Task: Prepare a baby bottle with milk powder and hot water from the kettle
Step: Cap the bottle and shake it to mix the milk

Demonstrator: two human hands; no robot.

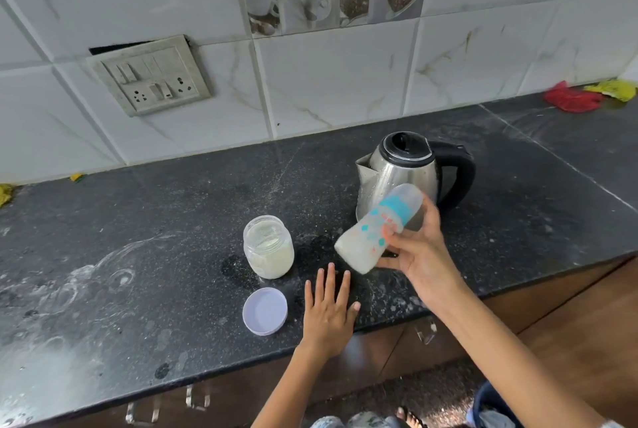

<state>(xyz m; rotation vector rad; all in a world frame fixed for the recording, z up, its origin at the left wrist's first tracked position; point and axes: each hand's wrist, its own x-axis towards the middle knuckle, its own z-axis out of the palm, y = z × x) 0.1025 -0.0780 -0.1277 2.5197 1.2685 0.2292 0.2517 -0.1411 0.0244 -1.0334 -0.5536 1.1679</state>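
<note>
My left hand [328, 315] lies flat, fingers spread, on the speckled black stone counter [138, 255], holding nothing. Beside it: pale lilac round plastic lid [265, 311], off. Behind: open clear jar of cream milk powder [268, 247]. My right hand [419, 255] grips the tilted translucent baby bottle with blue print [374, 229]; contents white, probably mixed already. Steel kettle with black handle [402, 170] behind. Remaining: recap jar.
</note>
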